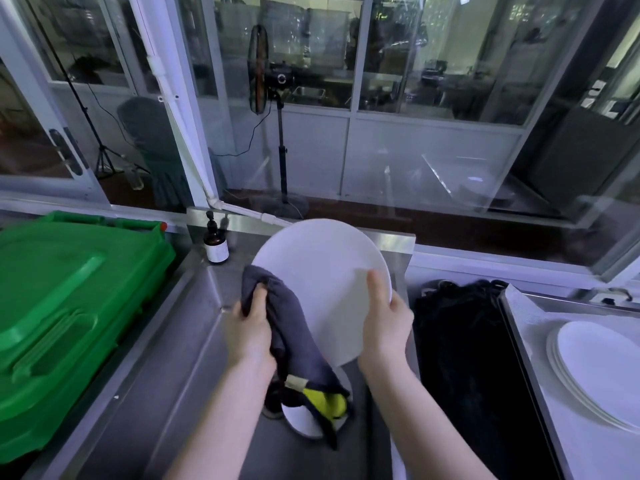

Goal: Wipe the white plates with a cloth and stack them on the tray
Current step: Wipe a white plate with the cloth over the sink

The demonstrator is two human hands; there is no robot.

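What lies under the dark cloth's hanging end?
Part of a white plate in the steel sink and a yellow-green item; the cloth hides the rest of both.

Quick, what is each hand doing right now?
Left hand: grips the dark grey cloth against the plate's left edge.
Right hand: holds the white plate by its right rim, thumb on its face.

A tilted white plate (322, 285) meets a dark cloth (277, 317); stacked plates (599, 368) fill the tray (526, 317).
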